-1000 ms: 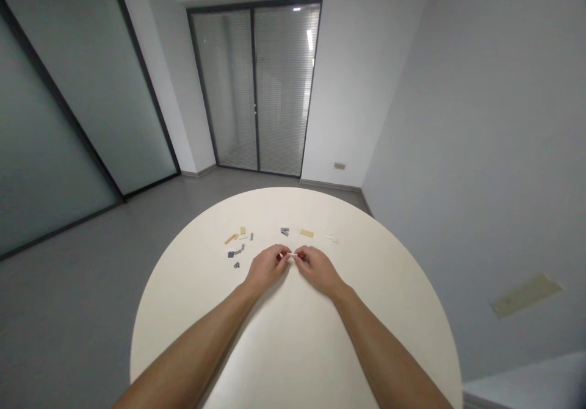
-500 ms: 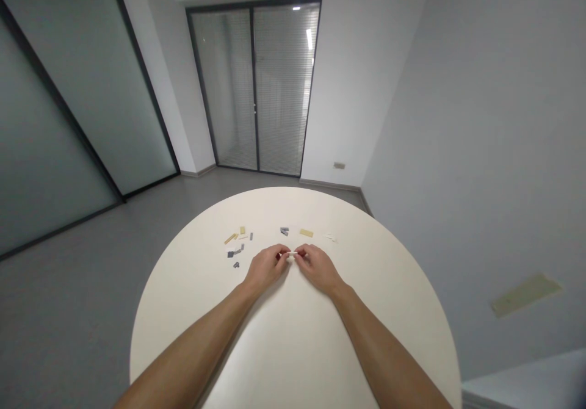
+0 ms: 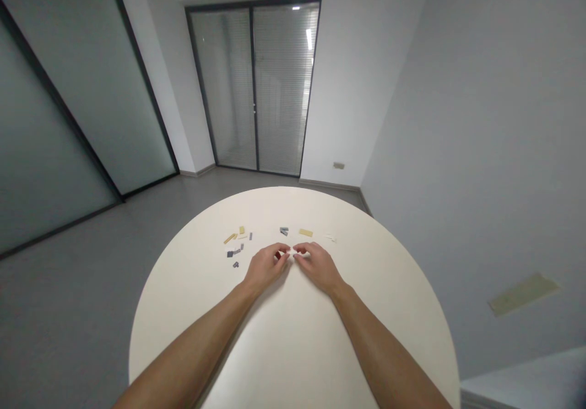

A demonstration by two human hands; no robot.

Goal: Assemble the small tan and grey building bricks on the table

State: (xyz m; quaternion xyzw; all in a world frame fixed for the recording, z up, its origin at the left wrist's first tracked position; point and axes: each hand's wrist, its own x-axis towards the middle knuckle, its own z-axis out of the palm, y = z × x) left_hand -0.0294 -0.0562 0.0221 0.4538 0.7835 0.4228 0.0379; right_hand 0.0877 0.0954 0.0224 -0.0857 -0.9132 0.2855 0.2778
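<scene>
My left hand (image 3: 265,265) and my right hand (image 3: 315,264) meet fingertip to fingertip over the middle of a round cream table (image 3: 293,336). Both are pinched on a small white piece (image 3: 291,253) held between them, with a bit of red showing at the left fingertips. A grey piece (image 3: 284,231) and a tan flat piece (image 3: 306,232) lie just beyond the hands. A scatter of tan and grey small pieces (image 3: 237,245) lies to the left of my left hand.
A small white piece (image 3: 330,237) lies to the right of the tan one. Beyond the table are a grey floor, glass partitions on the left, a glazed double door (image 3: 256,85) and a white wall on the right.
The hands have stayed together on the small piece, shifting only slightly; the fingertips have closed a little tighter.
</scene>
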